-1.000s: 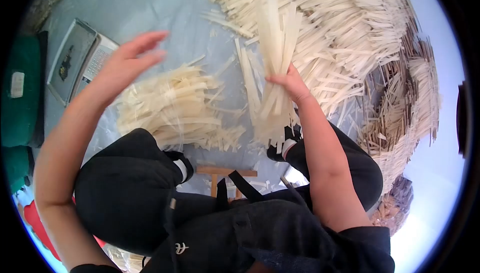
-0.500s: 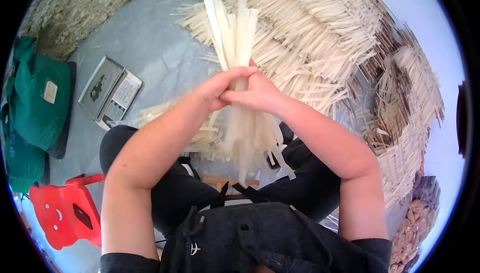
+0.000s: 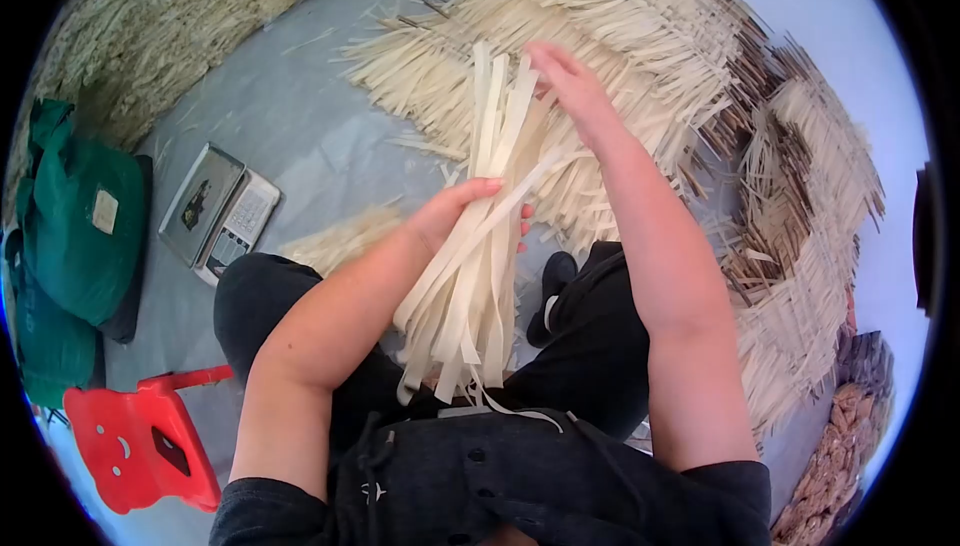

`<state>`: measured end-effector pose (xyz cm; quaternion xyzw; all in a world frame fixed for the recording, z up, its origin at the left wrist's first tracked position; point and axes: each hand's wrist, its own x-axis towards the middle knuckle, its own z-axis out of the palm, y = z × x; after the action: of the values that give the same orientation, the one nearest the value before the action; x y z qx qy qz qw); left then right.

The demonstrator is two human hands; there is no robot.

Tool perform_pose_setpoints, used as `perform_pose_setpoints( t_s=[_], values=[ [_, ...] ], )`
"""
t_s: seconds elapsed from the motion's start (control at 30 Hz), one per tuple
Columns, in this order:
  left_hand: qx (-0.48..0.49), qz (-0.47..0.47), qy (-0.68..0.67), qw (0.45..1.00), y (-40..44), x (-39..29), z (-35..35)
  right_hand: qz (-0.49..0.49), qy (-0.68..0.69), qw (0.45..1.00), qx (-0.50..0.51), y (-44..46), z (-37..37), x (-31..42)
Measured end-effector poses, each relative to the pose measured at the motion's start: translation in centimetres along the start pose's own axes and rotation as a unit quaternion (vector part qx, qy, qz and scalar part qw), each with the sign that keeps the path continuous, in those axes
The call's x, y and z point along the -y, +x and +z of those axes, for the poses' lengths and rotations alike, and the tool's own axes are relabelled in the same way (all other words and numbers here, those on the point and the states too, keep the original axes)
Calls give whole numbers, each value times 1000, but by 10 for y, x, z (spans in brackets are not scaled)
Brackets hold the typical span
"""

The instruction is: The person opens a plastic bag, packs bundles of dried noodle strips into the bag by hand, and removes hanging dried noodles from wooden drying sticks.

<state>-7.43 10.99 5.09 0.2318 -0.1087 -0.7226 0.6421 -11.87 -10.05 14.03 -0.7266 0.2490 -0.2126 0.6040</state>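
A bundle of long, flat, pale strips, perhaps wood or bamboo, fans out in front of me. My left hand is closed around its middle, thumb across the front and fingertips showing at the right side. At the bundle's upper end, my right hand has its fingers curled at the strip tops, closed on them as far as I can see; part of that grip is hidden. Lower ends of the strips hang loosely spread above my lap, and a few stick out sideways to the right.
A large heap of similar strips spreads over the floor ahead and to the right. A smaller pile lies near my left knee. At left are a digital scale, green sacks and a red chair. Shaggy fibrous material borders the back.
My right hand has left the middle of the bundle and moved up and right to its top. My left hand keeps hold, while the bundle sits lower and more fanned out.
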Motion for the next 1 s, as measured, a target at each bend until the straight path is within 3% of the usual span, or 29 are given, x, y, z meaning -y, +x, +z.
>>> perform_pose_setpoints(
  t_s=[0.03,0.1,0.13,0.2,0.33,0.4,0.43,0.5,0.53,0.63,0.7,0.8,0.83,0.9,0.93,1.0],
  values=[
    [1,1,0,1000,1,-1,2,0,-1,1000,0,-2,1,0],
    [31,22,-62,997,3,-2,2,-28,-112,980,162,-9,4,-3],
    [30,22,-63,997,4,-3,-2,-27,-112,980,164,-7,7,-5],
    [-6,12,-28,1000,10,-4,-8,-104,-158,981,37,-1,10,-12],
    [-40,-56,-22,997,16,10,0,-93,-103,990,-36,22,-5,-6],
    [-19,-74,15,997,18,20,4,18,-193,973,123,24,-13,-2],
    [-19,-74,14,997,19,21,1,19,-192,973,123,22,-13,-2],
    [16,-29,-22,999,19,22,-2,74,-259,925,267,17,-11,0],
    [17,-29,-23,999,17,20,-2,75,-260,925,267,14,-9,0],
    [-47,-3,-20,999,7,12,3,63,-152,952,257,11,-5,-1],
    [-41,9,-18,999,5,10,4,-14,-196,971,139,17,-9,-3],
    [-28,-5,-34,999,5,13,4,53,-228,967,106,15,-9,-15],
    [-27,-6,-34,999,5,15,1,53,-228,967,105,15,-7,-18],
    [-47,0,-29,998,7,19,-5,65,-226,942,239,14,0,-21],
    [-47,-2,-30,998,7,19,-7,67,-226,942,238,17,-1,-20],
    [-41,-13,-27,999,4,18,-9,-104,-319,942,10,25,-4,-18]
  ],
)
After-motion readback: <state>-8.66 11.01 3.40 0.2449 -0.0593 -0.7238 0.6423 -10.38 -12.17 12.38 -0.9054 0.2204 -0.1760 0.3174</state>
